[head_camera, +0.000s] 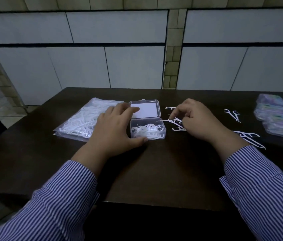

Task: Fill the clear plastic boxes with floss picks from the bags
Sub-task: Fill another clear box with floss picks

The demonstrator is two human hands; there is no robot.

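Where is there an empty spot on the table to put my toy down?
The biggest bare patch is the near part of the table, between the two striped sleeves. It is crowded farther back: the bag of floss picks, the open clear box, loose floss picks by the right hand, and stacked packs on the right edge.

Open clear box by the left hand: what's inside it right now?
The open clear box holds a loose tangle of white floss picks, not yet full. The left hand covers its left wall, so that edge's contents cannot be seen.
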